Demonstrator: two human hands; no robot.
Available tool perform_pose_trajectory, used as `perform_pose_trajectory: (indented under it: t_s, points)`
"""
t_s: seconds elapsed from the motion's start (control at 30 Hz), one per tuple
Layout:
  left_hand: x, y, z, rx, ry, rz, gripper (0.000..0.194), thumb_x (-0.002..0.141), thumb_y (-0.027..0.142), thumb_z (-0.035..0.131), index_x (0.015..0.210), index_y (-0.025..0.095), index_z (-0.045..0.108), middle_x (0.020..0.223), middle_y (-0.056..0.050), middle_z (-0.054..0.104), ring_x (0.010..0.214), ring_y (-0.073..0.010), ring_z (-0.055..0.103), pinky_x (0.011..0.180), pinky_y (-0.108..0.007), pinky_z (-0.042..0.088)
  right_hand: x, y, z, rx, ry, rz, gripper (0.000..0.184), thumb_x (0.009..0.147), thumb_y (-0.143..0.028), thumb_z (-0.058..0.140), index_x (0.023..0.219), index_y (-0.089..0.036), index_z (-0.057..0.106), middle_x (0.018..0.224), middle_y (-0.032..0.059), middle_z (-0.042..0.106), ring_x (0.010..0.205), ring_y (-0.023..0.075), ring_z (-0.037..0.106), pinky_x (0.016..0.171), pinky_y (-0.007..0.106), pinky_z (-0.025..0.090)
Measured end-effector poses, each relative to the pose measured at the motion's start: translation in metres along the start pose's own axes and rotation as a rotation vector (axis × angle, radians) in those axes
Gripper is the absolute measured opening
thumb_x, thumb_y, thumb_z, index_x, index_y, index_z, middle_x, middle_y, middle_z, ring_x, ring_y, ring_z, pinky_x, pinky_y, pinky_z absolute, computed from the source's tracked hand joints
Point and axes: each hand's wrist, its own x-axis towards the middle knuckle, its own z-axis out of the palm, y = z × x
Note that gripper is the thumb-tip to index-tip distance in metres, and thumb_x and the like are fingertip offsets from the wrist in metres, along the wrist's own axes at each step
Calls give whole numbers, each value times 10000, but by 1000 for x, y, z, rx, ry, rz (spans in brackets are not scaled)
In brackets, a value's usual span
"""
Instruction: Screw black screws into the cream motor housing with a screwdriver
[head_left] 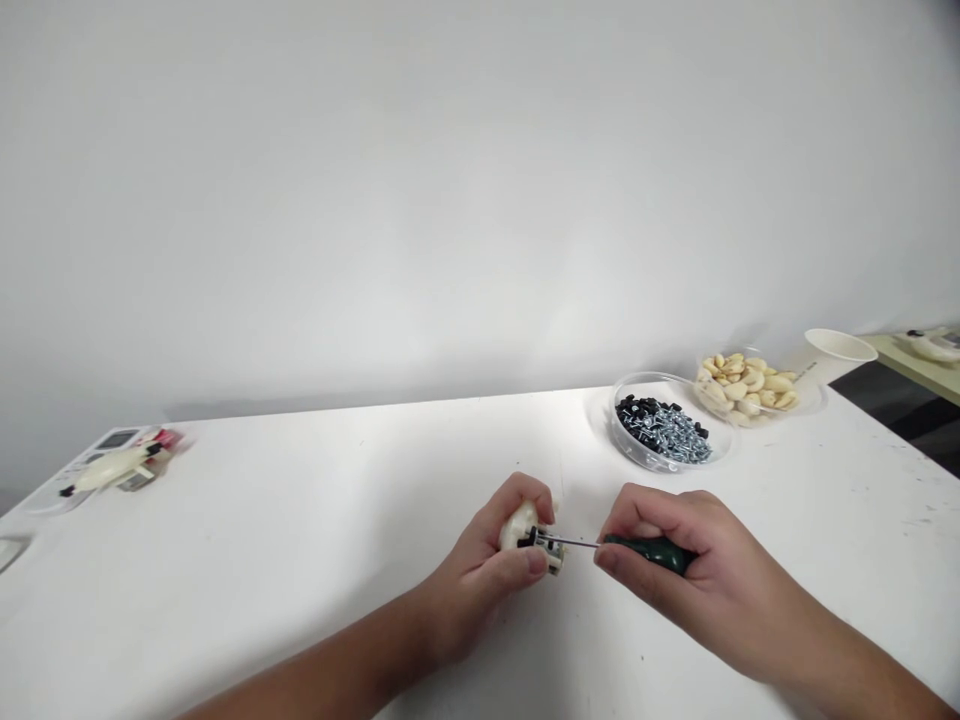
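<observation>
My left hand [499, 560] is closed around a small cream-coloured plastic part [517, 527] that has a black piece and a metallic section on its right side. My right hand [690, 560] grips the dark green handle of a screwdriver [660, 552]. Its thin metal shaft points left, and the tip meets the part near the black piece; the exact contact point is too small to make out. Both hands are above the front middle of the white table [300, 520].
A clear round dish [622, 440] of screws and small black pieces lies beyond my right hand. Behind it are a clear bowl of cream-coloured pieces [750, 385] and a white cup [836, 360]. At far left, a cream part [112, 468] rests by a scale-like device. A wall [450, 200] borders the table.
</observation>
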Motion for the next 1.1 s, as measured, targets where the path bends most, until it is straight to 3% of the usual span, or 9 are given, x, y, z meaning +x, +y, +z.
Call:
perform_pose_trajectory:
  t_s: [0.47, 0.63, 0.77, 0.93, 1.1]
  points:
    - [-1, 3, 1, 104, 26, -8, 365, 954, 534, 654, 1087, 237, 491, 876, 15, 401, 752, -138, 328, 685, -285, 276, -6, -15, 0, -51, -56, 137, 401, 1058, -516, 548, 803, -207, 570, 649, -44, 451, 593, 122, 389, 539, 272, 272]
    - [-2, 3, 1, 118, 42, -13, 385, 949, 551, 658, 1100, 239, 493, 874, 17, 416, 781, -147, 348, 721, -296, 291, -5, -26, -4, -3, -88, 229, 213, 1009, -380, 647, 916, -238, 517, 682, -64, 465, 615, 122, 416, 547, 241, 322]
    - [-1, -1, 1, 98, 56, 0, 378, 950, 541, 663, 1099, 238, 493, 874, 23, 414, 785, -144, 348, 738, -303, 288, -7, -16, -4, -116, -41, 68, 231, 1036, -378, 605, 879, -235, 515, 688, -45, 535, 612, 130, 475, 546, 243, 357]
    - [0, -5, 2, 80, 67, 20, 371, 947, 529, 679, 1095, 240, 498, 879, 23, 405, 776, -139, 338, 731, -303, 280, -8, 1, -3, -422, 194, -299, 237, 1027, -440, 638, 920, -229, 658, 744, 12, 672, 629, 161, 598, 577, 271, 416]
    - [0, -5, 2, 64, 68, 23, 362, 950, 520, 679, 1094, 241, 499, 893, 19, 407, 787, -141, 344, 738, -304, 282, -7, 1, -1, -458, 200, -336, 247, 1051, -438, 606, 961, -227, 700, 720, 20, 693, 606, 164, 622, 542, 274, 408]
